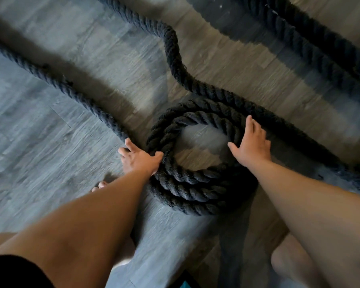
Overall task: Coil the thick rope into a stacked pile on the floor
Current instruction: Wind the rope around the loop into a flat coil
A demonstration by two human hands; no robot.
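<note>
A thick black twisted rope lies on the grey wood-look floor. Part of it is wound into a round stacked coil [191, 183] of a few turns with an open centre. My left hand [139, 159] rests against the coil's left outer side, fingers spread, touching the loose strand [71, 88] that runs off to the upper left. My right hand [252, 144] lies flat with fingers apart on the coil's right top edge. Another strand [173, 50] snakes away from the coil toward the top.
A further length of rope [312, 42] runs along the upper right, and one passes right of the coil toward the right edge [312, 146]. My bare toes [101, 186] show under the left forearm, and my knees sit at the bottom corners.
</note>
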